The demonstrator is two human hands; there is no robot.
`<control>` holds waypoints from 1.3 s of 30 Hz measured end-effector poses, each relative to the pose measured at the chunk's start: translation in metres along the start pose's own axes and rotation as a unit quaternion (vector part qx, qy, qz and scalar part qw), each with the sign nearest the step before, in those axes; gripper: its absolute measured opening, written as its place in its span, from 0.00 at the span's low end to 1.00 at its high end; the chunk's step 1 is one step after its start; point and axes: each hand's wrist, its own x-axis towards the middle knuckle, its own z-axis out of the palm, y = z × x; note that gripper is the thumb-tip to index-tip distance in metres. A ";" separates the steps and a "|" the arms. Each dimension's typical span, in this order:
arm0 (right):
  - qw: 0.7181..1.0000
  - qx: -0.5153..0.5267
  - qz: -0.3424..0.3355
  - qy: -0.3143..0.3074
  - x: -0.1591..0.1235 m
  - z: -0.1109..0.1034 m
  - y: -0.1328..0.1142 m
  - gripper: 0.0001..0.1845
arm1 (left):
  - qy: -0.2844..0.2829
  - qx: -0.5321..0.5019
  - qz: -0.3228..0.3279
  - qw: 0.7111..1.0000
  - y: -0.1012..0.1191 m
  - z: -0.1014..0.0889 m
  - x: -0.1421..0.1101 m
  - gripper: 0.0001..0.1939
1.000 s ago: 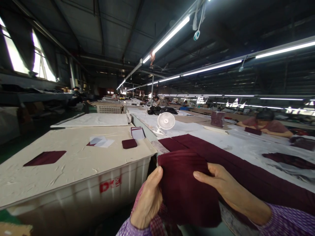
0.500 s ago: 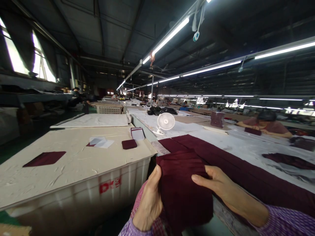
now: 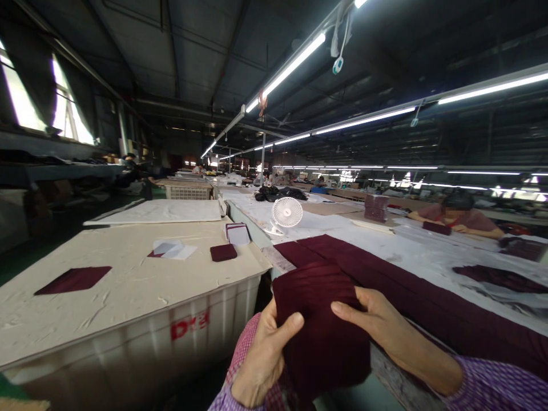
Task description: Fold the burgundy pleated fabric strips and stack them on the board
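A maroon piece of fabric (image 3: 327, 342) hangs between my two hands, held up in front of me over the table's near edge. My left hand (image 3: 268, 348) grips its left side, thumb lying across the front and fingers behind. On the opposite side my right hand (image 3: 377, 317) pinches the upper right edge, thumb in front, other fingers hidden behind the cloth. Just beyond, a long maroon fabric strip (image 3: 385, 279) lies along the white-covered table (image 3: 342, 228).
Left of me, a large bin with a cream board top (image 3: 141, 285) carries a maroon piece (image 3: 72, 279), white pieces (image 3: 173, 249) and a small maroon pad (image 3: 223, 253). A white fan (image 3: 287, 212) stands ahead. Across the table, a person (image 3: 460, 217) handles maroon cloth.
My left thumb has moved from the fabric's left edge inward across its front. My right hand keeps nearly the same grip. The view has shifted slightly.
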 end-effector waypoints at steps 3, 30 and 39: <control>1.000 0.006 -0.001 -0.007 0.000 -0.001 0.005 0.15 | 0.027 0.041 0.005 0.999 -0.004 0.001 0.001 0.26; 0.990 -0.127 -0.047 0.034 0.003 -0.009 0.008 0.21 | -0.004 0.094 -0.046 0.994 0.001 -0.012 0.004 0.14; 0.999 -0.042 -0.002 -0.006 0.000 -0.006 0.003 0.21 | -0.016 0.119 -0.041 0.992 0.005 -0.013 0.003 0.14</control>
